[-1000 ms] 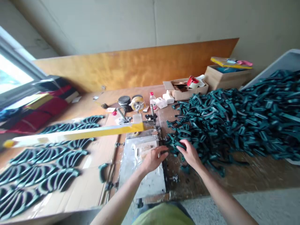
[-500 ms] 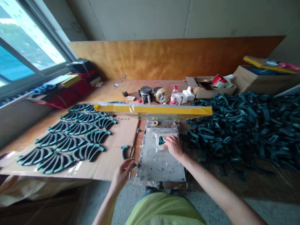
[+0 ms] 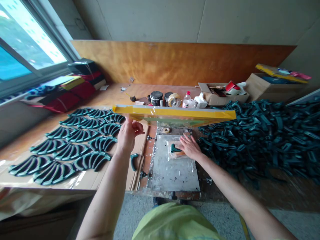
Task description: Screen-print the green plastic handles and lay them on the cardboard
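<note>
Our left hand (image 3: 128,136) is raised at the near left part of the yellow-taped frame (image 3: 172,113), which tilts up over the middle of the tabletop (image 3: 140,91). Its grip is half-curled, with the fingers (image 3: 137,128) meeting the frame's lower edge; we cannot tell how firmly. Our right hand (image 3: 190,148) is open, its fingers spread, and rests just beside and against a dark green plastic piece (image 3: 175,149). That piece lies on a clear plastic sheet (image 3: 172,175) over a metal plate, at centre frame. A heap of similar pieces (image 3: 260,133) lies to the right, and rows of them (image 3: 72,143) lie on cardboard to the left.
</note>
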`<state>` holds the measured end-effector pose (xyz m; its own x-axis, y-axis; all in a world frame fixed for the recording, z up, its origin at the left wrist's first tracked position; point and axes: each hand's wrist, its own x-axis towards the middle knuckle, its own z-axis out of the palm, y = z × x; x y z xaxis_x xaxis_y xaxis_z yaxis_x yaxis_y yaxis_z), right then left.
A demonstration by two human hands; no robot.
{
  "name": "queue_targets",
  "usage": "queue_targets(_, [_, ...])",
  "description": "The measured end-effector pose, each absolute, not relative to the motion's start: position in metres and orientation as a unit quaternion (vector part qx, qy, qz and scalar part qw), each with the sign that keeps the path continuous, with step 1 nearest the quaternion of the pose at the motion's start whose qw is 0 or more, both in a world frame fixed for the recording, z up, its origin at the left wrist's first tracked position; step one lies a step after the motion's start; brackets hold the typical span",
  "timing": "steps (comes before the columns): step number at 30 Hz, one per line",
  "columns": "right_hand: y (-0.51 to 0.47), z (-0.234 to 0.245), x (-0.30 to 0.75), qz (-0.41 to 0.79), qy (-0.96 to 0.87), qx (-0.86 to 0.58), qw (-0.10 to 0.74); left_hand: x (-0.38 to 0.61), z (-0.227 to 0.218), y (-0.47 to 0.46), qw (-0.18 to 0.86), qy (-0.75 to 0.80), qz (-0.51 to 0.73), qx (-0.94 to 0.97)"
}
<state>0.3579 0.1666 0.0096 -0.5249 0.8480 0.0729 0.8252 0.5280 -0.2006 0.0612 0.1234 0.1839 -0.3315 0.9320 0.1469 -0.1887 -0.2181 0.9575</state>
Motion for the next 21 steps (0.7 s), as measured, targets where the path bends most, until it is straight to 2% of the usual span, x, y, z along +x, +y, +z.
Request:
queue_targets(3, [0.185,0.025,0.401,0.070,-0.787,-0.598,0.132,0.056,0.172,0.101,0.413,0.521,0.641,0.383])
queue_targets(5, [0.195,0.041,0.417,0.076,-0.748,-0.640,0.161,0.050,0.155,0.077,0.438,0.577,0.576,0.378])
queue_targets(8, [0.205,0.066,0.404,0.071,-0.758,-0.600,0.245,0.047,0.116,0.045,0.524,0.612,0.464,0.368])
queue_targets(10, [0.209,0.080,0.377,0.053,-0.796,-0.533,0.282,0.048,0.083,0.034,0.573,0.597,0.443,0.345])
queue_targets(12, [0.213,0.088,0.347,0.034,-0.833,-0.490,0.254,0.052,0.051,0.030,0.582,0.595,0.446,0.328])
queue_targets(14, [0.216,0.091,0.325,0.035,-0.851,-0.490,0.186,0.054,0.025,0.031,0.569,0.606,0.451,0.326])
queue_targets(18, [0.211,0.086,0.311,0.061,-0.846,-0.527,0.052,0.053,0.001,0.034,0.568,0.602,0.447,0.339])
queue_targets(21, [0.192,0.076,0.317,0.047,-0.869,-0.490,0.048,0.050,-0.003,0.033,0.566,0.606,0.447,0.335])
